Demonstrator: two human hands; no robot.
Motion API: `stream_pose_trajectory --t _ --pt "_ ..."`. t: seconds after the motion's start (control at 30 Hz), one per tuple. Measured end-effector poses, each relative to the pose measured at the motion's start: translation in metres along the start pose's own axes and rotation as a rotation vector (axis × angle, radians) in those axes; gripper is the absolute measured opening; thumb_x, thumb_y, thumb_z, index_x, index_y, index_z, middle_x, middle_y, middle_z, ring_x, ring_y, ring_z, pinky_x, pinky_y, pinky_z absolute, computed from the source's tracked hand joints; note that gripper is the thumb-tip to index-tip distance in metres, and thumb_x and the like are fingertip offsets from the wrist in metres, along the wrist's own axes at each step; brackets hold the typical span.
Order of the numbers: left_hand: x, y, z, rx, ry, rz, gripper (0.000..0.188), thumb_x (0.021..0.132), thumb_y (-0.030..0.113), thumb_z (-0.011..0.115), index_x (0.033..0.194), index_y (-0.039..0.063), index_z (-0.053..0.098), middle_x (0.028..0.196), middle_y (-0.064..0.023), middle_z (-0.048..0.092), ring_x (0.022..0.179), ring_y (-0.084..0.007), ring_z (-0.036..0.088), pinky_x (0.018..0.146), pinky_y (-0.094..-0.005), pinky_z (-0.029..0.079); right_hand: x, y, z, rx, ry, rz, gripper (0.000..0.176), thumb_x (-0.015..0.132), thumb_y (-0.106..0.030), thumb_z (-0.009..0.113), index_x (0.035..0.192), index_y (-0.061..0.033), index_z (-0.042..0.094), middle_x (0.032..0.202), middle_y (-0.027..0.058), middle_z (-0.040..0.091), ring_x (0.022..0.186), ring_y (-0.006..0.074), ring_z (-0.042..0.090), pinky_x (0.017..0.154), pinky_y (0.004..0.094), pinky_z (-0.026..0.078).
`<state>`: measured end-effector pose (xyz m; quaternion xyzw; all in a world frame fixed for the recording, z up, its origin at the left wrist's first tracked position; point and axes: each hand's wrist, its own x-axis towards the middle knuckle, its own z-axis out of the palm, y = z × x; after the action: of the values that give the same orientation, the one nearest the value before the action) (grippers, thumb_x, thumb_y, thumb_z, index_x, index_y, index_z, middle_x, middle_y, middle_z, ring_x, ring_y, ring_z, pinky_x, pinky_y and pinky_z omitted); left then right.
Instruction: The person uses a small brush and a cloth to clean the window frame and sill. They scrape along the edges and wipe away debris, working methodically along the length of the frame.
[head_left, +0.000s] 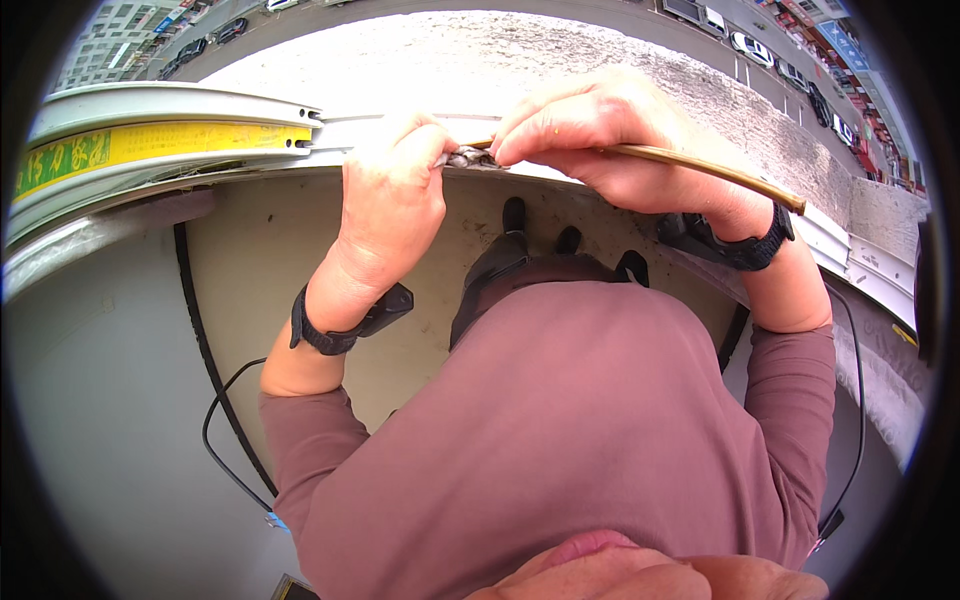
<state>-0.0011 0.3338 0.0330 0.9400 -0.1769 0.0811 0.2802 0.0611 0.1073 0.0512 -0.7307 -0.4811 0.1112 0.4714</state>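
My right hand (607, 135) grips a thin wooden stick (709, 171), one end reaching past my wrist and the other pointing towards my left hand. A crumpled greyish-white cloth or fibre wad (472, 157) lies between my two hands at the stick's left end, over the white window track (555, 174). The fingers of my left hand (397, 176) are closed at the wad's left side and seem to pinch its edge. The fingertips of both hands are partly hidden.
White sliding window frames (172, 105) with a yellow-green printed strip (195, 138) stand at the left. Beyond the track lies a rough concrete ledge (787, 142), with a street and parked cars far below. Black cables (206, 431) hang beside both arms.
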Motion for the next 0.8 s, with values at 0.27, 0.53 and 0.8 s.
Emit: stream_pose_trajectory --t 0.27,0.53,0.8 --pt "0.020 0.055 0.044 -0.155 -0.039 0.167 0.019 0.074 -0.011 0.056 0.085 0.003 0.063 0.081 -0.0097 0.062 0.075 -0.0295 0.061 0.065 -0.0352 0.049 -0.062 -0.022 -0.041 -0.031 0.002 0.160 0.015 0.080 0.005 0.066 0.094 0.0019 0.068 0.093 0.0140 0.070 0.089 0.0272 0.068 0.080 0.0332 0.054" --pt "0.036 0.116 0.106 -0.313 0.014 0.378 0.013 0.069 -0.008 0.055 0.080 0.000 0.055 0.085 -0.0138 0.054 0.078 -0.0334 0.056 0.067 -0.0397 0.047 -0.134 -0.055 -0.077 -0.028 0.140 0.369 0.016 0.076 0.007 0.063 0.090 0.0027 0.070 0.084 0.0104 0.071 0.079 0.0191 0.068 0.073 0.0278 0.052" --pt "0.046 0.141 0.102 -0.557 0.224 0.537 0.010 0.067 -0.003 0.058 0.076 0.000 0.053 0.083 -0.0114 0.054 0.078 -0.0296 0.056 0.069 -0.0369 0.048 -0.156 -0.106 -0.098 -0.058 0.409 0.411 0.012 0.080 -0.004 0.061 0.081 0.0063 0.065 0.082 0.0145 0.068 0.079 0.0236 0.064 0.077 0.0318 0.050"
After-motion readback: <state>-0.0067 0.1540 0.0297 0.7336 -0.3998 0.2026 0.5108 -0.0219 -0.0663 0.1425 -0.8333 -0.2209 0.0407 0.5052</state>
